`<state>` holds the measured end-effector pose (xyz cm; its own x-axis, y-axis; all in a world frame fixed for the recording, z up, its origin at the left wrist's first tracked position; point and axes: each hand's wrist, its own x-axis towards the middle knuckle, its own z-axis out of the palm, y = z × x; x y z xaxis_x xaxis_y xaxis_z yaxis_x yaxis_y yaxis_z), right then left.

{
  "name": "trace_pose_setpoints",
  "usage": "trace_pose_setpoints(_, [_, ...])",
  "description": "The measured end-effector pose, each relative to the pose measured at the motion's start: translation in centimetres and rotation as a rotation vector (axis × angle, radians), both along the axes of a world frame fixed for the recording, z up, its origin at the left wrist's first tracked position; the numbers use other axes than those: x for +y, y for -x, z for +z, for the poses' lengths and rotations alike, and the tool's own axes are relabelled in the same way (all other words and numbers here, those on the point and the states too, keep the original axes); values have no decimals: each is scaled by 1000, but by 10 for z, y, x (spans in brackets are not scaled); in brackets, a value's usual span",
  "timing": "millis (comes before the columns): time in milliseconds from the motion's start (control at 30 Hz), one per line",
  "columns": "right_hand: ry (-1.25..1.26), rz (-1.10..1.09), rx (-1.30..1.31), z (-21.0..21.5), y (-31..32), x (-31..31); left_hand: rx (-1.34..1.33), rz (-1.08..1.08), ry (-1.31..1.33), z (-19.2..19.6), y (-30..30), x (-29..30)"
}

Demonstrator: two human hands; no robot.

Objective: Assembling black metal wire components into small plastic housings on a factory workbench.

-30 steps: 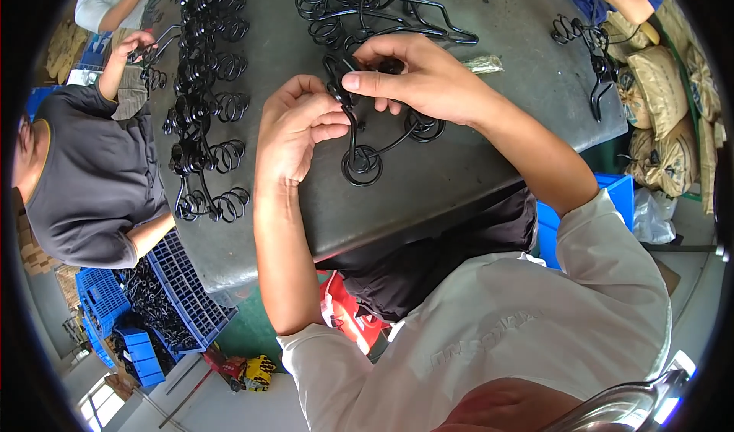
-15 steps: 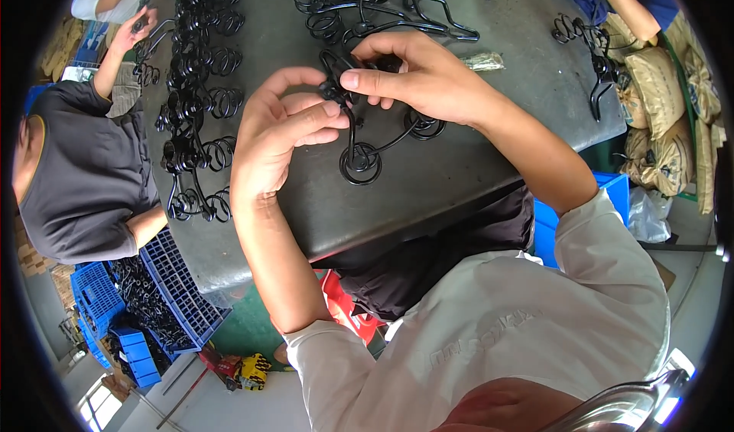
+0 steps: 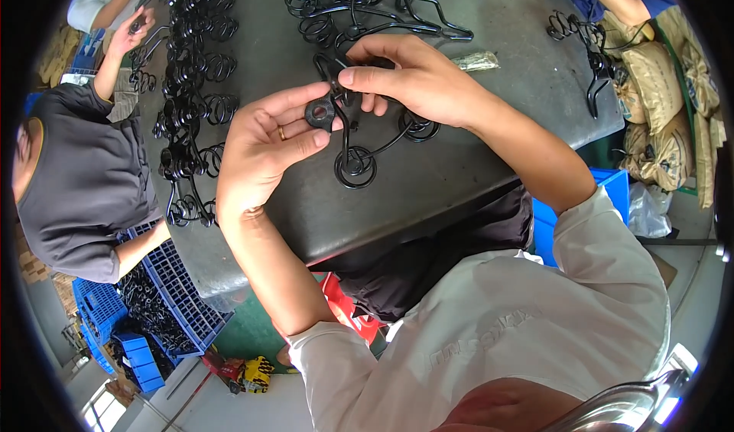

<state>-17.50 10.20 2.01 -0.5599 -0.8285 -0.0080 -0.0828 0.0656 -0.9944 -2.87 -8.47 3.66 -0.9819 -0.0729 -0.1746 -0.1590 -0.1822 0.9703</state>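
Round black piece at the left fingers, wire part clamped in the right hand

Around the work, the dark table (image 3: 428, 199) is crowded on its left by a long row of black coiled parts (image 3: 200, 107), near the left hand (image 3: 264, 145). The space just beyond the right hand (image 3: 413, 80) is taken up by a tangled pile of black wire (image 3: 375, 11), and a pale packet (image 3: 477, 62) is set to the right of it. Near the right edge, another wire part (image 3: 595, 69) is seen, with tan sacks (image 3: 656, 88) past it. A co-worker in a dark shirt (image 3: 80, 187) is seen at left, above blue crates (image 3: 177, 298).

The bent black wire part (image 3: 356, 168) is clamped between the right thumb and fingers, its upper portion partly hidden; its coils are placed over the table. The left thumb and index finger are held apart around the round black piece (image 3: 320, 114); whether it is pinched or merely supported cannot be told.

Compared with half a second ago, the left hand has been shifted slightly leftward and its thumb lowered, and the piece's holed face is now exposed. The right-hand grip is almost unchanged.
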Motion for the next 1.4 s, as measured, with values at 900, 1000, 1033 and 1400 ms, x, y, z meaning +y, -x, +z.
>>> trace_pose_setpoints(900, [47,52,-463,6,3,5,-34,164,389,8,9,21])
trace_pose_setpoints(1000, [39,41,-423,3,2,6,-72,128,530,16,12,24])
trace_pose_setpoints(1033, [20,33,-376,2,2,6,-74,119,539,19,14,25])
trace_pose_setpoints(1400, [-60,-17,-153,0,-2,6,-265,-49,866,52,33,37])
